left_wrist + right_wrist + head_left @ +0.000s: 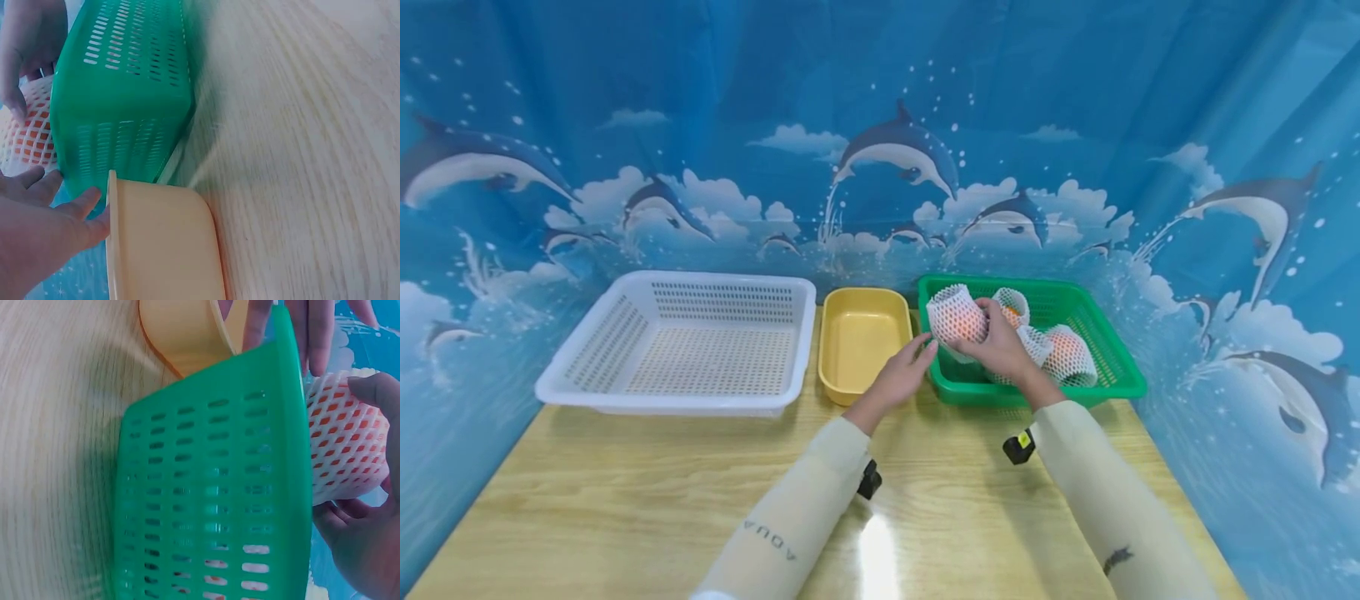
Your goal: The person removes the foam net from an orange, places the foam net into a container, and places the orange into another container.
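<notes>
My right hand (1003, 346) grips a round orange-red fruit in a white foam net (957, 321), holding it above the left side of the green basket (985, 393). Its thumb and fingers wrap the netted fruit (344, 440) in the right wrist view. My left hand (898, 375) reaches over the gap between the yellow basin (863, 346) and the basket. Its extended fingers come close to the fruit; whether they touch it I cannot tell. Several more netted fruits (1070, 356) lie in the basket, partly hidden by my right hand.
A white perforated basket (662, 406) stands at the left on the wooden table (700, 492), beside the yellow basin. Behind everything hangs a blue dolphin-print curtain (737, 100). Small black cameras (1018, 447) are worn on the wrists.
</notes>
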Demonstrator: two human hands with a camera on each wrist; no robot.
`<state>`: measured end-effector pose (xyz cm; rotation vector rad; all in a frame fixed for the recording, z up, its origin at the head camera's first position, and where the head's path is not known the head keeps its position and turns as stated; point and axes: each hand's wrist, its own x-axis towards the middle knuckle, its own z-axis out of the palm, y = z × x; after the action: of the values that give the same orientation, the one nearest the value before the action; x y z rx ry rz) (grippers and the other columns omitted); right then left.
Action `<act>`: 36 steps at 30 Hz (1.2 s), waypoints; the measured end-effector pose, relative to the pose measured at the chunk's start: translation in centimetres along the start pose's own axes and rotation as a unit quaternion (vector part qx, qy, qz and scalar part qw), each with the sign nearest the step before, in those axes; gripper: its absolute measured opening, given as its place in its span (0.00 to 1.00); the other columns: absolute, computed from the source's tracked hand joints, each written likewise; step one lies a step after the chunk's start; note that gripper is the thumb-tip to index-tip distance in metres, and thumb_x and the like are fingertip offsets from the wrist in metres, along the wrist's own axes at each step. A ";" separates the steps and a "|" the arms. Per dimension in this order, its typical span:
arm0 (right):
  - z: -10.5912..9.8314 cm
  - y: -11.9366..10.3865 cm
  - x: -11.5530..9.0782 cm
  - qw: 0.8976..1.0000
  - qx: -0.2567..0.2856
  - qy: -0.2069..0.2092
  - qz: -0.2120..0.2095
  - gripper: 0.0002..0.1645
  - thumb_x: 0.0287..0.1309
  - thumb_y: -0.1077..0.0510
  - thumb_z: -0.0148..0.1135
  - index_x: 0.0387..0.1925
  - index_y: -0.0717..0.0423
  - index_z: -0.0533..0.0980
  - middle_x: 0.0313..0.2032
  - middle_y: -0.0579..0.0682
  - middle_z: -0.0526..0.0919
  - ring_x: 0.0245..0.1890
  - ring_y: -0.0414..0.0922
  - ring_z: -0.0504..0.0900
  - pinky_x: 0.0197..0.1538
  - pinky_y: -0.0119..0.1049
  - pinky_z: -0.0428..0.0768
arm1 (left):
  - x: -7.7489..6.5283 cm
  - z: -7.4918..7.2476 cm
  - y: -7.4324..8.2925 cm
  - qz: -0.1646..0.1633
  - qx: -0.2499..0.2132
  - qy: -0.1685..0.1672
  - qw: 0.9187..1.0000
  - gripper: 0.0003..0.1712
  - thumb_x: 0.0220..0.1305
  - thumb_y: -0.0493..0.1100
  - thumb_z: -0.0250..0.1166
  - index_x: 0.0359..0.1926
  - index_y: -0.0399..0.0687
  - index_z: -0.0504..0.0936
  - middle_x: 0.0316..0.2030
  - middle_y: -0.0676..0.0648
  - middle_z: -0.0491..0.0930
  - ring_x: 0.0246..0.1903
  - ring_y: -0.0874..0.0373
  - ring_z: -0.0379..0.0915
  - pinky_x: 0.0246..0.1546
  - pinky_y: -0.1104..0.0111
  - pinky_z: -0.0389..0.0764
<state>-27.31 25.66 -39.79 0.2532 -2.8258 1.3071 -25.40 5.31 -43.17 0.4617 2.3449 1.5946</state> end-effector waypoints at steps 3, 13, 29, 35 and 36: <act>0.3 -0.5 -0.2 1.000 0.015 0.006 -0.006 0.52 0.58 0.47 0.67 0.72 0.57 0.48 0.59 0.62 0.65 0.54 0.56 0.73 0.51 0.52 0.79 | 0.1 -0.5 0.0 -0.010 -0.040 0.003 0.999 0.39 0.72 0.68 0.39 0.76 0.56 0.51 0.72 0.48 0.58 0.70 0.50 0.54 0.69 0.54 0.59; 1.4 -3.0 -0.7 0.998 0.060 -0.006 -0.030 0.53 0.57 0.45 0.69 0.72 0.55 0.48 0.63 0.60 0.64 0.60 0.56 0.70 0.55 0.54 0.77 | 0.3 -2.1 0.3 0.023 -0.117 0.044 0.992 0.43 0.69 0.66 0.50 0.76 0.57 0.48 0.73 0.46 0.55 0.67 0.47 0.60 0.66 0.54 0.65; 3.0 -5.1 -2.4 0.985 0.156 -0.054 -0.045 0.50 0.60 0.56 0.67 0.72 0.56 0.47 0.67 0.62 0.62 0.62 0.57 0.70 0.58 0.54 0.76 | -1.2 -5.3 0.8 0.044 -0.181 0.020 0.982 0.40 0.66 0.49 0.64 0.74 0.56 0.57 0.69 0.46 0.62 0.62 0.47 0.67 0.61 0.54 0.73; 4.3 -4.7 -3.2 0.981 0.171 -0.065 -0.065 0.47 0.59 0.57 0.67 0.71 0.53 0.49 0.65 0.61 0.64 0.62 0.57 0.70 0.58 0.55 0.75 | -2.9 -6.1 1.0 0.025 -0.179 -0.011 0.983 0.41 0.65 0.46 0.65 0.74 0.54 0.55 0.67 0.45 0.63 0.60 0.46 0.68 0.59 0.53 0.74; 4.5 -4.6 -3.4 0.981 0.171 -0.065 -0.070 0.47 0.59 0.57 0.68 0.71 0.54 0.50 0.65 0.60 0.65 0.62 0.57 0.71 0.58 0.55 0.76 | -3.2 -6.3 1.0 0.023 -0.176 -0.019 0.984 0.42 0.65 0.46 0.65 0.75 0.54 0.55 0.67 0.45 0.63 0.61 0.46 0.68 0.58 0.53 0.75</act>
<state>-23.02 19.77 -39.53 0.5504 -2.6033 1.7978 -24.83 -0.94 -39.85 0.4629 1.9773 1.9505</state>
